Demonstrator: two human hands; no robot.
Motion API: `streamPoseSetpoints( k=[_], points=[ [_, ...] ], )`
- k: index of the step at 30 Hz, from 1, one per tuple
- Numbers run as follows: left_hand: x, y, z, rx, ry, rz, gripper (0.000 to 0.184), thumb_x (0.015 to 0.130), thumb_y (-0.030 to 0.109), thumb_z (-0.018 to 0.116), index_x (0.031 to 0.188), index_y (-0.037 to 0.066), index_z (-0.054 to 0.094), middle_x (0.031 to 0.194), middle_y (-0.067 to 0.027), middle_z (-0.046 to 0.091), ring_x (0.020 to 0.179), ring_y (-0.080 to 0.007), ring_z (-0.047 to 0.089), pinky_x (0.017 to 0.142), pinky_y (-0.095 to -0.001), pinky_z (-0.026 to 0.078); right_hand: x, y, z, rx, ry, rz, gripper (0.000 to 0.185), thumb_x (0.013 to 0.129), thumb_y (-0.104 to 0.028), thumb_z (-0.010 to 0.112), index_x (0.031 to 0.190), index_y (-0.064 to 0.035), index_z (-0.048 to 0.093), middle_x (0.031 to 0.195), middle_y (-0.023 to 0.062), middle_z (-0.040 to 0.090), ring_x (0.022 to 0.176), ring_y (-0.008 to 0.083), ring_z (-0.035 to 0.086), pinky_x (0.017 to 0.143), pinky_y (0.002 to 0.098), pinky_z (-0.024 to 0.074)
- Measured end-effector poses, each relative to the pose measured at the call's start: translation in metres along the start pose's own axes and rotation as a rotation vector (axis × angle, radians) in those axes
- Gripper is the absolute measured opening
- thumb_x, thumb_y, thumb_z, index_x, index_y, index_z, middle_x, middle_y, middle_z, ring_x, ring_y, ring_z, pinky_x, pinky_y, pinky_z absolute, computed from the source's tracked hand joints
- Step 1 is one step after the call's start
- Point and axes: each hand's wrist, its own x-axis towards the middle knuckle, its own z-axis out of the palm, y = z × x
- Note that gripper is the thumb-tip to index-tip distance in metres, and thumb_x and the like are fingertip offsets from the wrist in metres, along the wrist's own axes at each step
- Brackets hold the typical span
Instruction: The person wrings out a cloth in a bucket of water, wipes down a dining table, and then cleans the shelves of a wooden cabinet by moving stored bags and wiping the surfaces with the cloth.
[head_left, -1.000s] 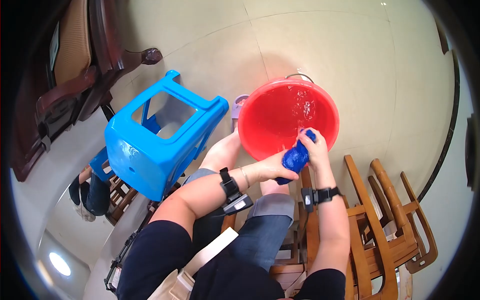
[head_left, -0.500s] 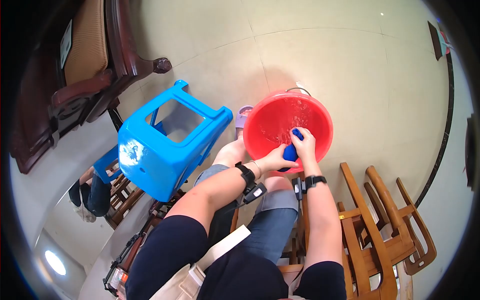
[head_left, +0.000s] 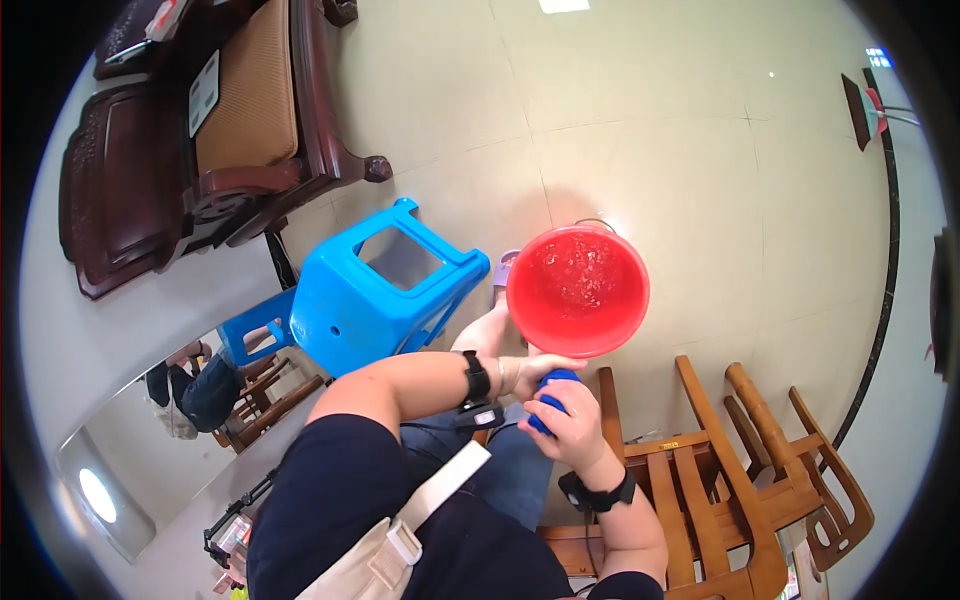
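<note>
A bunched blue cloth (head_left: 549, 402) is held between my two hands, just below the near rim of the red bucket. My left hand (head_left: 538, 374) has its palm and fingers against the cloth's upper left side. My right hand (head_left: 572, 424) wraps its fingers round the cloth from the right, with blue showing between them. The red bucket (head_left: 575, 335) stands upright on the floor, with water inside and its handle at the far side. Both hands are outside the bucket, above my lap.
A blue plastic stool (head_left: 340, 320) stands left of the bucket. Dark wooden furniture (head_left: 130, 180) with a brown cushion is at the upper left. Wooden chairs (head_left: 700, 500) are at the lower right. A dustpan (head_left: 858, 112) lies near the right wall.
My hands have moved from over the bucket back toward my body with the blue cloth. The view has shifted, so the stool and bucket appear lower and more furniture shows.
</note>
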Motion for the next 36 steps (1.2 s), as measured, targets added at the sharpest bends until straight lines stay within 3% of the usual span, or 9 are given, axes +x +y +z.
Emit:
streamPoseSetpoints(
  k=[2, 5, 6, 8, 10, 12, 18, 23, 36],
  points=[
    [-0.015, -0.01, -0.002, -0.1, -0.218, -0.037, 0.033, 0.083, 0.036, 0.063, 0.096, 0.005, 0.06, 0.097, -0.0125, 0.063, 0.092, -0.0236, 0.062, 0.084, -0.0383, 0.05, -0.01, -0.018, -0.019, 0.006, 0.126, 0.101, 0.023, 0.068, -0.021, 0.074, 0.084, -0.0076, 0.065, 0.087, 0.009, 0.059, 0.084, 0.03, 0.058, 0.08, 0.042, 0.0485],
    [-0.049, -0.02, 0.046, -0.137, -0.074, 0.491, 0.025, 0.082, 0.012, 0.059, 0.104, 0.002, 0.058, 0.102, -0.0126, 0.061, 0.094, -0.0226, 0.061, 0.085, -0.0352, 0.049, -0.043, -0.02, -0.022, 0.12, 0.49, 0.34, 0.015, 0.083, -0.018, 0.06, 0.09, -0.0051, 0.061, 0.091, 0.0134, 0.057, 0.085, 0.0277, 0.058, 0.089, 0.0488, 0.0446],
    [-0.053, -0.023, 0.053, -0.126, -0.081, 0.482, 0.025, 0.082, 0.012, 0.059, 0.104, 0.002, 0.058, 0.102, -0.0126, 0.061, 0.094, -0.0226, 0.061, 0.085, -0.0352, 0.049, -0.052, -0.017, -0.015, 0.236, 0.649, 0.423, 0.016, 0.087, -0.017, 0.055, 0.094, -0.0022, 0.058, 0.093, 0.0148, 0.056, 0.086, 0.0262, 0.057, 0.09, 0.0472, 0.0443],
    [-0.057, -0.032, 0.068, 0.258, 0.194, 1.054, 0.026, 0.077, 0.0, 0.057, 0.103, 0.0, 0.057, 0.105, -0.0136, 0.06, 0.099, -0.0244, 0.059, 0.087, -0.0355, 0.047, -0.063, -0.006, 0.004, 0.523, 0.913, 0.49, 0.018, 0.093, -0.015, 0.048, 0.099, 0.0002, 0.055, 0.092, 0.0133, 0.055, 0.086, 0.0233, 0.056, 0.09, 0.0448, 0.0456],
    [-0.072, -0.041, 0.094, 0.4, 0.362, 1.098, 0.029, 0.07, -0.001, 0.062, 0.1, 0.0, 0.06, 0.103, -0.012, 0.061, 0.099, -0.0243, 0.059, 0.089, -0.0347, 0.045, -0.062, 0.0, 0.004, 0.719, 1.047, 0.588, 0.02, 0.094, -0.015, 0.045, 0.103, 0.001, 0.053, 0.089, 0.0118, 0.055, 0.085, 0.0221, 0.056, 0.09, 0.0437, 0.0465],
    [-0.087, -0.047, 0.116, 1.039, 0.529, 1.506, 0.03, 0.068, 0.003, 0.065, 0.098, 0.003, 0.061, 0.107, -0.014, 0.058, 0.099, -0.0279, 0.059, 0.091, -0.0358, 0.045, -0.058, 0.009, -0.001, 0.917, 1.181, 0.687, 0.022, 0.095, -0.014, 0.042, 0.106, 0.0018, 0.052, 0.087, 0.0104, 0.054, 0.084, 0.0208, 0.056, 0.09, 0.0426, 0.0474],
    [-0.094, -0.047, 0.152, 1.639, 0.321, 1.861, 0.026, 0.054, 0.001, 0.071, 0.077, 0.009, 0.062, 0.099, -0.0092, 0.062, 0.091, -0.0287, 0.063, 0.077, -0.0364, 0.053, -0.037, 0.021, -0.02, 1.395, 0.74, 0.845, 0.031, 0.097, -0.017, 0.035, 0.116, 0.0021, 0.051, 0.072, 0.0046, 0.048, 0.075, 0.0151, 0.054, 0.076, 0.0392, 0.054],
    [-0.087, -0.052, 0.144, 1.926, 0.098, 1.913, 0.019, 0.057, 0.015, 0.063, 0.074, 0.01, 0.057, 0.09, -0.0056, 0.058, 0.095, -0.0248, 0.06, 0.082, -0.0368, 0.049, -0.011, 0.029, -0.052, 1.302, 0.222, 0.831, 0.03, 0.096, -0.014, 0.039, 0.116, 0.0013, 0.056, 0.068, 0.0036, 0.05, 0.067, 0.0119, 0.053, 0.068, 0.0304, 0.0525],
    [-0.05, -0.04, 0.127, 2.624, -0.167, 1.539, 0.008, 0.067, 0.024, 0.058, 0.066, 0.017, 0.056, 0.073, 0.0014, 0.047, 0.07, -0.0165, 0.049, 0.064, -0.0297, 0.039, 0.003, 0.067, -0.031, 0.975, -0.187, 0.81, 0.03, 0.09, -0.002, 0.041, 0.112, -0.002, 0.061, 0.07, 0.0015, 0.054, 0.061, 0.0079, 0.05, 0.059, 0.0234, 0.045]
  ],
)
